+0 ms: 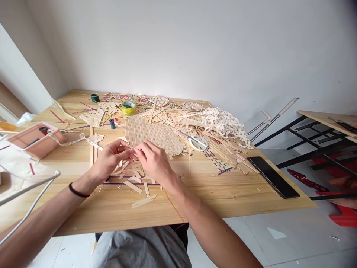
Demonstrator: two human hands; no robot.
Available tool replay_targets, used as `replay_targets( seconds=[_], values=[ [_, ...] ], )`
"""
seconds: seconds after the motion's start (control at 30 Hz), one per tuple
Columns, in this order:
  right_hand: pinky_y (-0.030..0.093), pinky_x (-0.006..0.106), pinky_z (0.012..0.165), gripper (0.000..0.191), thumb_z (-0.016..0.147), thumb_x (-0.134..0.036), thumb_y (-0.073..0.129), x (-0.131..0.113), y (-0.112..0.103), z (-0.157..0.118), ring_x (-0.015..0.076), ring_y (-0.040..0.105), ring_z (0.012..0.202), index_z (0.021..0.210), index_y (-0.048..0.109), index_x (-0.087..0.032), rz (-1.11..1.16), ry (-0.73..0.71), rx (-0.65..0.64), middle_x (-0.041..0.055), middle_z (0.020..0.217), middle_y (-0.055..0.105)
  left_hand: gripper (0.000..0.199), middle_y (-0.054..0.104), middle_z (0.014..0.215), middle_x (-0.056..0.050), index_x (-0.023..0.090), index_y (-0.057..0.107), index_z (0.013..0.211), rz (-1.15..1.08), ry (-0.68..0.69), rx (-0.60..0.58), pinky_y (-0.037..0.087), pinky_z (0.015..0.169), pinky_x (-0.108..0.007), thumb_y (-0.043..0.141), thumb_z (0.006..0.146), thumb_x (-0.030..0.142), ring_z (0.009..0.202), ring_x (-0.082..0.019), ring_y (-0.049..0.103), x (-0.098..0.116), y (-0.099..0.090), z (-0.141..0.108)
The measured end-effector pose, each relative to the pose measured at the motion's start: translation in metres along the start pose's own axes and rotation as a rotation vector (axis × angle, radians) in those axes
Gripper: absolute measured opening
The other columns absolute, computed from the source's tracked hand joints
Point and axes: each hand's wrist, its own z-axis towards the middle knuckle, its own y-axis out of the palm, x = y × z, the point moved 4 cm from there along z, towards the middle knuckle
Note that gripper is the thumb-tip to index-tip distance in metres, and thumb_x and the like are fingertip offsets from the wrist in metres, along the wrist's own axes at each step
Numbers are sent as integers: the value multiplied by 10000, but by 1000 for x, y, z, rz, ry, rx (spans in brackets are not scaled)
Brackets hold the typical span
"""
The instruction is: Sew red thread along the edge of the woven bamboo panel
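We are working at a wooden table [212,199], where a pale woven panel [154,134] is lying just beyond our fingers. It is showing flat, tightly interlaced strips in cream and tan, and its right end is rounding off in a curve. Our right hand [154,160] and left hand [115,158] are meeting in front of its lower left edge, fingertips pinching together; what they are gripping is too small and hidden to tell. Below them, short pale strips [133,187] are lying scattered, and a thin red thread [173,204] is trailing over the near edge.
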Motion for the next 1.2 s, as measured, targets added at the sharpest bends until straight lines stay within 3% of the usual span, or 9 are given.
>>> replay_targets(
  seconds=[0.27, 0.53, 0.87, 1.2],
  values=[
    [396, 250, 669, 251, 1081, -255, 535, 7, 6, 0, 120, 588, 736, 867, 632, -167, 92, -11, 19, 25, 865, 684, 356, 747, 743, -62, 152, 661, 761, 64, -74, -43, 556, 618, -278, 834, 783, 462, 621, -175, 684, -4, -1, -1],
    [371, 252, 674, 235, 1100, -271, 493, 9, 9, 2, 130, 601, 765, 932, 625, -174, 85, 54, -74, 29, 887, 678, 303, 714, 693, -57, 147, 666, 760, 16, -112, -40, 520, 533, -266, 728, 859, 426, 556, -167, 645, -5, 0, -1],
    [367, 292, 676, 217, 1083, -236, 352, 8, 10, 2, 175, 566, 782, 973, 533, -190, 129, 94, -150, 60, 935, 638, 347, 681, 612, -33, 148, 640, 699, 36, -175, -46, 467, 421, -219, 827, 748, 436, 460, -137, 604, -10, 0, -1],
    [302, 273, 639, 254, 1053, -236, 412, 15, 8, 1, 129, 424, 668, 801, 415, -210, 315, 66, -72, -8, 762, 502, 300, 672, 567, -25, 158, 624, 624, 95, -150, -57, 481, 421, -221, 830, 705, 360, 432, -129, 590, -7, 1, 1]
  ],
)
